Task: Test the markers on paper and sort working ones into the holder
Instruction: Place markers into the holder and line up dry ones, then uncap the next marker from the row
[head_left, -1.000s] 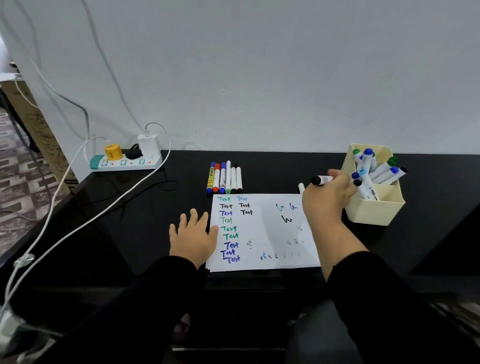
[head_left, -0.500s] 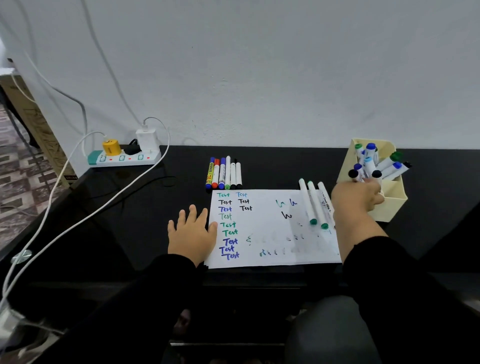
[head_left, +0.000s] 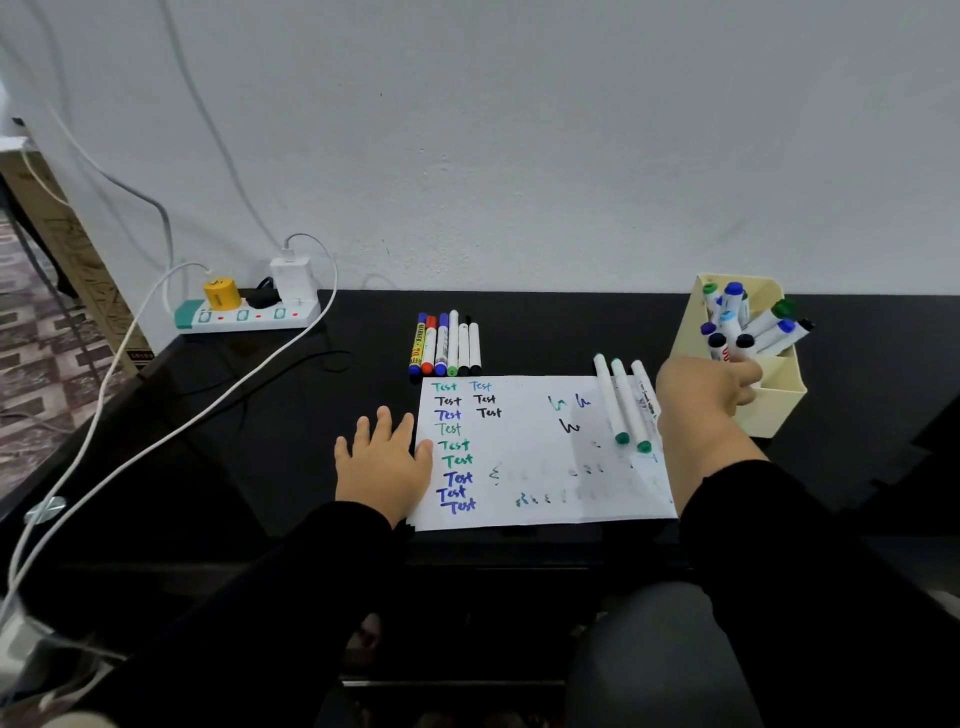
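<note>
- The right hand (head_left: 709, 387) is placed at the front wall of the holder (head_left: 769, 405); one second earlier it was raised over the paper (head_left: 540, 452) with a black-capped marker.
- That marker is now stood among the markers in the holder (head_left: 748, 327).
- Whether the right grip is closed cannot be told.
- The left hand (head_left: 382, 465) remains flat, fingers spread, at the paper's left edge.
- Three white markers (head_left: 621, 402), previously hidden, are exposed.
</note>
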